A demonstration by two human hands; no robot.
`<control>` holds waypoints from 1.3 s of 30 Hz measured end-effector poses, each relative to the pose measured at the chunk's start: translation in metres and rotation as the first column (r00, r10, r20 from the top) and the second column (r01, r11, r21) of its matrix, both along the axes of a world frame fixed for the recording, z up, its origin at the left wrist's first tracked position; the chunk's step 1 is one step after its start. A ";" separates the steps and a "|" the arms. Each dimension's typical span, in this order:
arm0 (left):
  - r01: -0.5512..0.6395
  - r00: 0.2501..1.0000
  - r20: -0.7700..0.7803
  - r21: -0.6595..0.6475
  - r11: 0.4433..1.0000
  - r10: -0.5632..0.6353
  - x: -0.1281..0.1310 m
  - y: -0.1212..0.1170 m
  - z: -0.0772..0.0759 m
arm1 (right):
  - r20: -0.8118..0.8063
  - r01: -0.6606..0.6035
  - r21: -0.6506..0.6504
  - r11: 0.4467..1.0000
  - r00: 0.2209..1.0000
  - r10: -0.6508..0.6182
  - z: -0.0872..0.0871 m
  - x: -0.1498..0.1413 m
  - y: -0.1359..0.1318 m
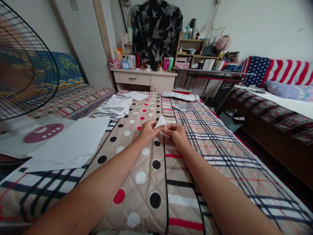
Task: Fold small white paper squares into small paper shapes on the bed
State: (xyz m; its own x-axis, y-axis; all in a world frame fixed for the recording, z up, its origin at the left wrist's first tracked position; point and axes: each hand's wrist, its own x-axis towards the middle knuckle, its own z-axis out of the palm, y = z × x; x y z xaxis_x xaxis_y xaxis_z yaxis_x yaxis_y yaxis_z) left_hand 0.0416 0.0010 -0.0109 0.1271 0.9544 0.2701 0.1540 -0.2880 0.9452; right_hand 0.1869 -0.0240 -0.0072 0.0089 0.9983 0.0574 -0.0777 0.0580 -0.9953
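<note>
Both my hands meet over the quilted bed cover (156, 182), at its seam between the dotted and the plaid halves. My left hand (148, 130) pinches a small folded piece of white paper (161, 123) from the left. My right hand (176, 133) grips the same paper from the right, fingers curled round its lower edge. The paper's pointed corner sticks up between the two hands. Both forearms stretch out from the bottom of the view.
A stack of white paper sheets (70, 143) lies at the left, more loose sheets (114, 106) farther up the bed, one folded piece (183, 106) on the plaid half. A fan grille (24, 65) stands at left. A dresser (144, 78), a cluttered desk (210, 73) and a second bed (276, 111) lie beyond.
</note>
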 end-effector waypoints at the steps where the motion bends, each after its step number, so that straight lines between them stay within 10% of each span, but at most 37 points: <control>1: 0.030 0.999 0.031 0.023 0.999 -0.031 0.000 0.000 0.001 | 0.004 -0.028 -0.002 1.000 1.000 0.028 0.001 0.000 -0.002; 16: -0.198 0.980 0.033 -0.022 0.980 0.198 -0.009 0.009 -0.005 | 0.099 -0.337 -0.006 0.942 0.937 0.336 0.010 -0.003 -0.009; 20: -0.232 0.963 0.107 -0.133 0.964 0.247 -0.008 0.017 -0.003 | 0.091 -0.247 0.021 0.969 0.966 0.244 0.004 -0.009 -0.004; 26: 0.087 0.986 0.163 -0.291 0.953 -0.040 0.006 0.047 0.013 | 0.005 0.085 0.081 0.993 0.996 -0.086 0.003 -0.008 0.045; 39: -0.045 0.978 0.187 -0.258 0.965 0.095 0.021 0.108 -0.006 | -0.008 -0.062 0.058 0.996 0.998 0.063 -0.008 0.004 0.092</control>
State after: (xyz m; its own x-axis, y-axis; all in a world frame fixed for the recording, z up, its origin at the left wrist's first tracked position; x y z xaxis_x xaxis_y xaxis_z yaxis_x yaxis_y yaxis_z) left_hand 0.0629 0.1093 -0.0165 0.0263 0.9991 0.0334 -0.0301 -0.0326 0.9990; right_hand 0.1913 0.0681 -0.0154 -0.0523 0.9920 0.1148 -0.0926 0.1097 -0.9896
